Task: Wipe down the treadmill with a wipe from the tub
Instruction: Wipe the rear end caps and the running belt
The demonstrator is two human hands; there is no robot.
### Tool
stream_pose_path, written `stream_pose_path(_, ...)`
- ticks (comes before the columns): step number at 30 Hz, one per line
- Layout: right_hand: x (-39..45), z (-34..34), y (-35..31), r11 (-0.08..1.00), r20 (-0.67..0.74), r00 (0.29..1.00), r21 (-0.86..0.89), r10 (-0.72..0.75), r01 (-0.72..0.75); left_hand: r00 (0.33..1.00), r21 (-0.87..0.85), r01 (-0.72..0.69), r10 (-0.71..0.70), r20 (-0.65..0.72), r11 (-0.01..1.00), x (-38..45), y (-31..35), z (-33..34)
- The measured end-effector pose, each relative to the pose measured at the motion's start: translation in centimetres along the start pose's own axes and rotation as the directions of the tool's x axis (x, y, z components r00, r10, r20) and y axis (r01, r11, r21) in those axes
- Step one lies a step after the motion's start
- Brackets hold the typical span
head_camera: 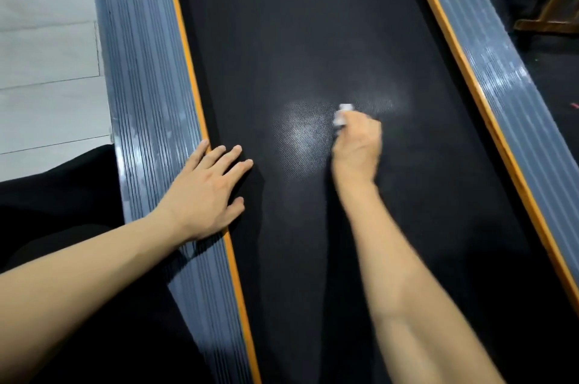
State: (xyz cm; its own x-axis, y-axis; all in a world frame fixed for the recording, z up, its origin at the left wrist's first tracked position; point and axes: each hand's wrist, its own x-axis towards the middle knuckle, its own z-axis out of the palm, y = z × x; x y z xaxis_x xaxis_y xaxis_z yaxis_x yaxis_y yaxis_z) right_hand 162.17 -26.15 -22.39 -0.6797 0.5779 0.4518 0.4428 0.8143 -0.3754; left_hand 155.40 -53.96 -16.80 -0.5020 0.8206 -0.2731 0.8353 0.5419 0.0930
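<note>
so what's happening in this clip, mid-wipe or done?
Mid-wipe. A person leans over the treadmill; the right hand grips a small bunched white wipe against the black belt, near its middle. A shiny patch shows on the belt just left of the wipe. The left hand lies flat with fingers spread, palm over the left grey side rail and its orange edge, fingertips on the belt. The right side rail is untouched at this moment. The tub is not in view.
</note>
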Motion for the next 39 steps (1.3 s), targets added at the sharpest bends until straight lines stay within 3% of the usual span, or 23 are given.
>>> stream_pose_path(2,-2.6,1.7,-7.3,0.964,0.113,0.965,0.152,-0.235,0.216,0.999,-0.07,0.008,-0.011,-0.049,0.998,0.3,-0.3,-0.2)
stream_pose_path(4,-4.7,1.8,-11.6,0.896,0.185,0.903,0.307,-0.387,0.321,0.992,-0.105,0.014,-0.027,-0.123,0.994,0.7,-1.2,-0.7)
stream_pose_path(7,-3.1,1.0,-9.0,0.824,0.174,0.827,0.325,-0.534,0.464,0.992,-0.02,0.023,-0.025,-0.122,1.0,1.2,-3.1,-2.3)
stream_pose_path(9,0.5,0.6,-3.9,0.902,0.14,0.9,0.198,-0.412,0.382,0.997,0.051,-0.041,0.044,-0.056,0.998,1.4,-4.2,-3.5)
stream_pose_path(11,4.4,-0.5,3.1,0.989,0.038,0.989,0.014,-0.144,0.144,0.994,0.096,-0.1,0.104,-0.037,0.99,1.7,-4.9,-4.0)
stream_pose_path(12,5.7,-1.4,6.6,0.999,-0.015,1.0,-0.032,-0.024,0.023,0.99,0.114,-0.123,0.13,-0.052,0.986,2.3,-5.2,-4.0)
stream_pose_path(15,7.0,-3.2,12.6,0.966,-0.053,0.969,-0.074,0.243,-0.247,0.961,0.151,-0.245,0.26,-0.093,0.958,5.9,-5.3,-3.6)
stream_pose_path(18,6.7,-2.4,12.7,0.931,-0.055,0.932,-0.058,0.358,-0.361,0.93,0.122,-0.317,0.334,-0.151,0.94,12.2,-5.3,-4.4)
stream_pose_path(24,6.7,-2.8,10.9,0.905,-0.084,0.902,-0.017,0.423,-0.426,0.962,0.066,-0.25,0.256,-0.099,0.966,18.2,-7.7,-5.6)
stream_pose_path(29,7.5,-2.3,10.4,0.895,-0.087,0.898,-0.079,0.432,-0.438,0.974,0.098,-0.194,0.18,0.14,0.976,14.6,-8.8,-6.2)
stream_pose_path(32,7.8,-2.5,11.0,0.88,-0.106,0.888,-0.122,0.448,-0.458,0.947,0.288,-0.186,0.093,0.308,0.939,13.9,-8.7,-8.3)
stream_pose_path(35,8.5,-2.2,11.6,0.883,-0.187,0.928,-0.292,0.323,-0.367,0.937,0.327,-0.152,0.031,0.347,0.933,13.5,-8.4,-8.9)
stream_pose_path(37,8.5,-2.1,12.6,0.864,-0.152,0.959,-0.416,0.241,-0.283,0.943,0.278,-0.069,-0.028,0.331,0.958,12.6,-7.4,-8.2)
stream_pose_path(39,8.5,-2.1,13.3,0.874,-0.086,0.966,-0.411,0.245,-0.259,0.955,0.25,-0.024,-0.052,0.293,0.968,11.9,-6.9,-7.2)
